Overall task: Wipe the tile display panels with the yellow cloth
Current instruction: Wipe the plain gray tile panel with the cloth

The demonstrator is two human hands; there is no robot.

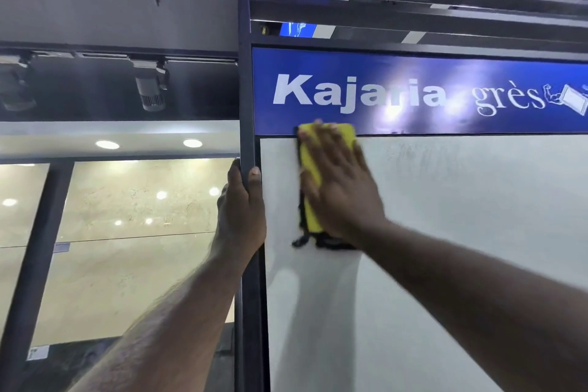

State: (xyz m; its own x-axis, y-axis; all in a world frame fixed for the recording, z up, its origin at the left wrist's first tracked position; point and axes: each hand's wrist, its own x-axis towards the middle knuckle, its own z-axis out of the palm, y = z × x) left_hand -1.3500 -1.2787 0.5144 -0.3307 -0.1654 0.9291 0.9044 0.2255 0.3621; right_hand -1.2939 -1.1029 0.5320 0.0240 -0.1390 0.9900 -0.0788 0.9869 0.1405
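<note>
Head: left hand (241,213) grips frame post (246,89); right hand (343,188) flat, pressing yellow cloth (310,169) under blue sign (413,73)

"Kajaria grès" on blue header sign (413,92)

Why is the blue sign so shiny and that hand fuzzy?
Head view: light glare washes over the blue sign, fading some letters; the right hand pressing the yellow cloth is motion-blurred; the left hand gripping the frame looks sharper.

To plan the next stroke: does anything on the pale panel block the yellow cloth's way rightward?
Nothing visible does. The right hand presses the yellow cloth on the pale panel, bare to its right; the left hand grips the dark frame at the left.
</note>
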